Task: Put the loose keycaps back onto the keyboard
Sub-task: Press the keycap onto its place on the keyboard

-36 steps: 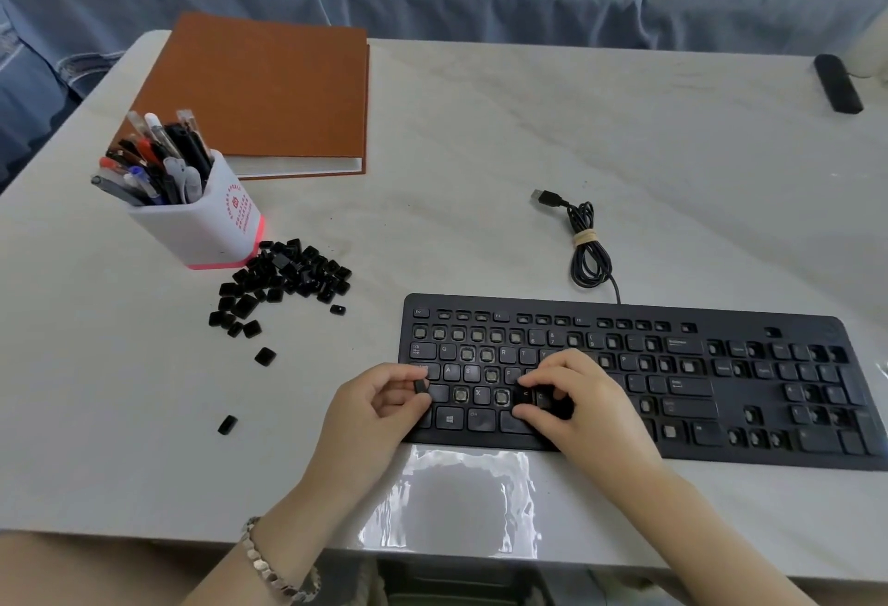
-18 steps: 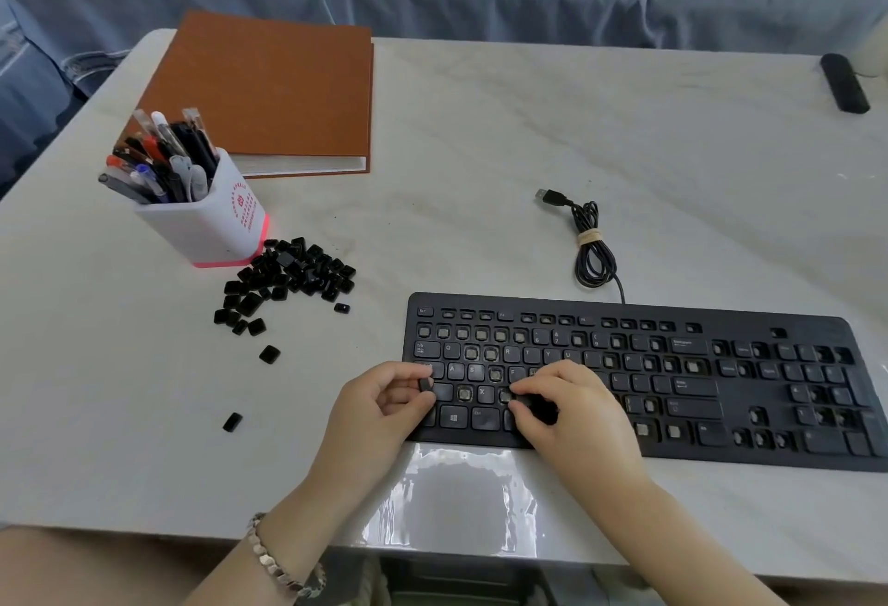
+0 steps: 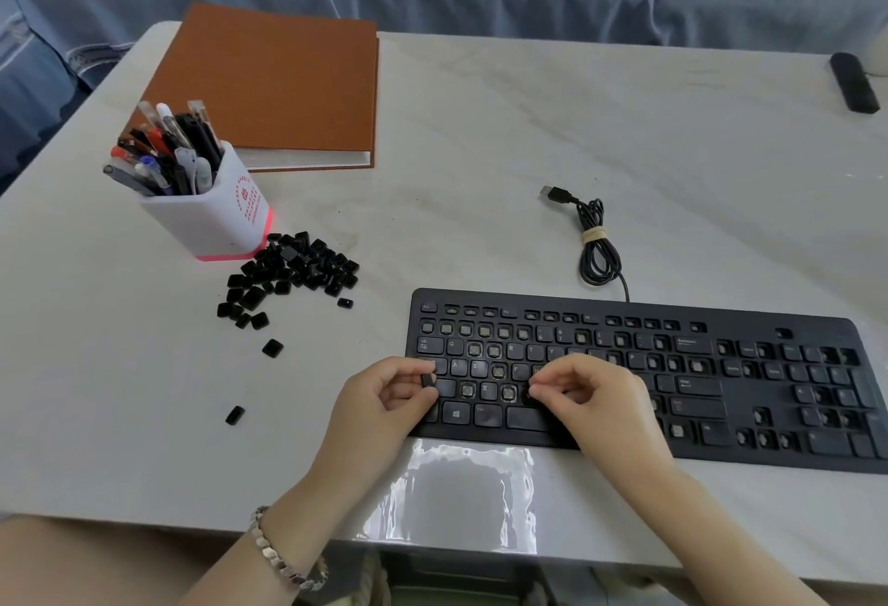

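A black keyboard (image 3: 696, 355) lies at the right front of the table, with several bare switch sockets among its fitted keys. My left hand (image 3: 379, 408) rests at its left end and pinches one black keycap (image 3: 428, 380) between thumb and fingers. My right hand (image 3: 600, 401) hovers over the lower letter rows, its curled fingertips pinching a keycap (image 3: 528, 396) down at a socket. A heap of loose black keycaps (image 3: 293, 274) lies left of the keyboard, with two strays (image 3: 272, 348) (image 3: 235, 414) nearer me.
A white pen cup (image 3: 211, 216) full of pens stands just behind the heap. An orange-brown book (image 3: 269, 86) lies at the back left. The keyboard's coiled USB cable (image 3: 596, 245) lies behind it. A black bar-shaped object (image 3: 854, 82) sits at the far right edge.
My right hand has shifted slightly left along the lower rows and its fingertips have drawn together at a socket. My left hand stays put with its keycap.
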Demonstrator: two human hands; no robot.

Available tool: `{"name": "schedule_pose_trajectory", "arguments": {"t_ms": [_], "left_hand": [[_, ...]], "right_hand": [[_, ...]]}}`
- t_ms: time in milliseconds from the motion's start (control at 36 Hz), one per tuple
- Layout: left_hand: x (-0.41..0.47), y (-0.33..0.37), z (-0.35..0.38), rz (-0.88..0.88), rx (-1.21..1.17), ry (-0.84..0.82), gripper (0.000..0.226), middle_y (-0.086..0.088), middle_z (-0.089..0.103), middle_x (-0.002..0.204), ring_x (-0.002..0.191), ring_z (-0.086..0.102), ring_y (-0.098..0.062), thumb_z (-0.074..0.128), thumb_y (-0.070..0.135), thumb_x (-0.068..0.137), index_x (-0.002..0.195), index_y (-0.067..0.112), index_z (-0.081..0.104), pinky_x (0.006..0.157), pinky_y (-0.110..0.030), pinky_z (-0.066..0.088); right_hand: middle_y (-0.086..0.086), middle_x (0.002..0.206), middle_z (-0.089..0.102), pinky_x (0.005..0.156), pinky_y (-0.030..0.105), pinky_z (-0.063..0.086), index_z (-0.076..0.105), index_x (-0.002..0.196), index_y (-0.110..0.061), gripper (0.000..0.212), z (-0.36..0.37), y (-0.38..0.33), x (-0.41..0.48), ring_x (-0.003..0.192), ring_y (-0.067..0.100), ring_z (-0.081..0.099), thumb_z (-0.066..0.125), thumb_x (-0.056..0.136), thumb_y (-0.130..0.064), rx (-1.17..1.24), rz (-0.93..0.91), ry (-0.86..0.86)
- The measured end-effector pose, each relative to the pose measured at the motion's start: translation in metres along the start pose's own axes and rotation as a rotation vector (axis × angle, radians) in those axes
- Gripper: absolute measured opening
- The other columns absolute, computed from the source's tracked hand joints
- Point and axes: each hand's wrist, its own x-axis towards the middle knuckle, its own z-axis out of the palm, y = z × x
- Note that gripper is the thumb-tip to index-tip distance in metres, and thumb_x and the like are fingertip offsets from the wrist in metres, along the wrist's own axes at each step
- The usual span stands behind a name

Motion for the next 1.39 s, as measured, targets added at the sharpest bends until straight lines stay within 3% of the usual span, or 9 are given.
{"name": "schedule_pose_trajectory", "arguments": {"t_ms": [139,361,694,806,972,1139,1389], "left_hand": [[-0.001,0.000,-0.001,-0.004,0.003,-0.002,0.028,0.000,0.069,0.087,0.069,0.062,0.003,0.067,-0.004,0.081,0.087,0.023,0.067,0.067,-0.005,0.045],[-0.001,0.003,0.000,-0.005,0.008,0.000,0.028,0.004,0.067,0.083,0.067,0.061,0.005,0.067,-0.004,0.081,0.087,0.023,0.066,0.065,-0.004,0.044],[-0.001,0.000,0.000,-0.012,-0.001,-0.004,0.029,-0.001,0.069,0.087,0.070,0.062,0.000,0.066,-0.004,0.081,0.087,0.024,0.067,0.068,-0.007,0.046],[-0.001,0.000,0.000,-0.012,0.008,0.003,0.029,0.001,0.069,0.087,0.070,0.062,0.002,0.067,-0.003,0.081,0.087,0.026,0.066,0.067,-0.006,0.045],[-0.001,0.000,0.000,-0.017,0.001,0.006,0.029,0.001,0.069,0.086,0.070,0.062,0.002,0.067,-0.003,0.081,0.087,0.026,0.066,0.067,-0.006,0.045],[0.000,0.000,0.001,-0.019,-0.010,0.006,0.030,0.001,0.069,0.085,0.069,0.062,0.001,0.067,-0.004,0.080,0.086,0.025,0.067,0.067,-0.006,0.046],[-0.001,0.000,0.000,-0.028,-0.011,0.005,0.031,-0.001,0.068,0.083,0.070,0.062,0.001,0.068,-0.004,0.080,0.086,0.026,0.067,0.068,-0.006,0.045]], "right_hand": [[-0.015,0.066,0.062,0.063,0.002,0.039,0.062,0.067,-0.026,0.029,0.004,-0.003,-0.003,0.066,-0.009,0.054,0.070,0.077,0.000,-0.053,-0.056,0.004],[-0.018,0.081,0.059,0.076,0.002,0.038,0.073,0.084,-0.016,0.015,0.004,0.005,-0.002,0.089,-0.005,0.053,0.072,0.076,-0.004,-0.241,-0.222,-0.042],[-0.018,0.083,0.047,0.068,0.000,0.032,0.070,0.093,-0.019,0.017,0.001,0.001,0.006,0.072,-0.005,0.045,0.075,0.077,-0.020,-0.322,-0.131,-0.129],[-0.017,0.084,0.044,0.068,0.003,0.033,0.068,0.095,-0.019,0.017,0.000,0.001,0.009,0.073,-0.005,0.043,0.072,0.079,-0.024,-0.390,-0.149,-0.166],[-0.013,0.089,0.044,0.076,0.018,0.038,0.066,0.096,-0.017,0.018,-0.002,0.000,0.012,0.078,0.004,0.043,0.069,0.080,-0.025,-0.473,-0.167,-0.185],[-0.012,0.095,0.046,0.074,0.015,0.033,0.067,0.101,-0.018,0.020,-0.003,-0.004,0.014,0.083,0.004,0.042,0.067,0.083,-0.026,-0.520,-0.181,-0.243],[-0.006,0.107,0.050,0.084,0.025,0.044,0.062,0.107,-0.018,0.024,-0.001,-0.013,0.011,0.096,0.013,0.054,0.060,0.086,-0.030,-0.650,-0.138,-0.263]]}}
